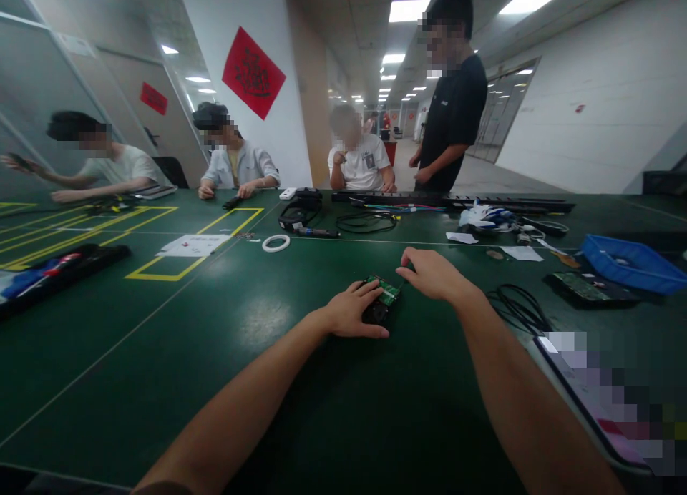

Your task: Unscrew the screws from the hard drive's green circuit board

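Observation:
A small black device with a green circuit board [391, 289] on top lies on the green table in front of me. My left hand [354, 310] grips it from the left, with fingers across the board and the thumb along the near side. Just beyond its right end, my right hand [434, 275] is closed, with thumb and forefinger curled close together. Whatever those fingertips pinch, if anything, is too small and dark to make out.
Right of my arm are black cables [518, 309], another circuit board [585, 287], a blue tray [633, 262] and a screen device [595, 402]. A white tape roll [275, 244] and a dark pen-like tool [319, 232] lie beyond. Several people are across the table [215, 380].

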A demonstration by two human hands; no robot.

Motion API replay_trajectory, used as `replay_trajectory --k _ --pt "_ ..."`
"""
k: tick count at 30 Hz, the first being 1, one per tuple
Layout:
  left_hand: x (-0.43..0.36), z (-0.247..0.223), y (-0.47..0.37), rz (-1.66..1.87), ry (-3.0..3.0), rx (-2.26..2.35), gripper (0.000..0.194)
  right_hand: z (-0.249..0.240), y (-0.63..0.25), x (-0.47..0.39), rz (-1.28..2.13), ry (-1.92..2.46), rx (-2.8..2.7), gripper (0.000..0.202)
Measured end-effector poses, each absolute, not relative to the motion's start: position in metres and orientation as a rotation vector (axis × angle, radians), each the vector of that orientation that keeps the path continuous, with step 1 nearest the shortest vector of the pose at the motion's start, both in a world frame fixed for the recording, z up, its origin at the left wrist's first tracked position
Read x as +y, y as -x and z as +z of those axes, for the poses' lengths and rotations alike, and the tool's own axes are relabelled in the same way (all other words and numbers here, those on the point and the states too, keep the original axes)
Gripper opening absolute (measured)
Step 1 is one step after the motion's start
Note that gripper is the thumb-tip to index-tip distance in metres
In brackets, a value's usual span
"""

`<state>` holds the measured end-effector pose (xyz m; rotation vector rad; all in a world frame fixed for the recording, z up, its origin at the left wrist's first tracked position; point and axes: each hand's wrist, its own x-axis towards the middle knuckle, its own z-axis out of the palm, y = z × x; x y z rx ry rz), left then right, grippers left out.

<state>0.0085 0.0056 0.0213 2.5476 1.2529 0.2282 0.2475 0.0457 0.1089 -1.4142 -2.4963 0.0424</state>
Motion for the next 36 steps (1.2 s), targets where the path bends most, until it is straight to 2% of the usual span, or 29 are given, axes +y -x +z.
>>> replay_trajectory --k 3,5,10,13,16,19,25,33,36 --pt "0.0068 0.0200 -0.0053 0.213 -2.553 1.204 0.121 0.1070 -0.2457 0.0460 0.087 1.362 -2.491 0.010" --pt "0.0076 0.0197 -0.0042 0.224 -2.547 1.190 0.124 0.1071 -0.2447 0.0451 0.110 1.325 -2.509 0.014" --pt "0.0091 0.0215 -0.0029 0.262 -2.536 1.143 0.122 0.1094 -0.2445 0.0434 0.083 1.344 -2.517 0.008" --pt "0.0085 0.0229 -0.0027 0.256 -2.541 1.131 0.121 0.1088 -0.2460 0.0449 0.077 1.364 -2.503 0.015" --pt "0.0071 0.0238 -0.0033 0.230 -2.539 1.147 0.122 0.1078 -0.2472 0.0455 0.094 1.302 -2.513 0.009" --pt "0.0062 0.0240 -0.0040 0.217 -2.536 1.161 0.121 0.1083 -0.2467 0.0436 0.109 1.258 -2.539 0.017" --pt "0.0073 0.0220 -0.0046 0.223 -2.530 1.167 0.121 0.1125 -0.2464 0.0404 0.052 1.359 -2.538 0.007" --pt "0.0072 0.0210 -0.0048 0.239 -2.546 1.181 0.121 0.1104 -0.2502 0.0420 0.054 1.392 -2.531 0.005" --pt "0.0078 0.0200 -0.0046 0.238 -2.552 1.181 0.121 0.1092 -0.2491 0.0407 0.075 1.283 -2.562 0.017"
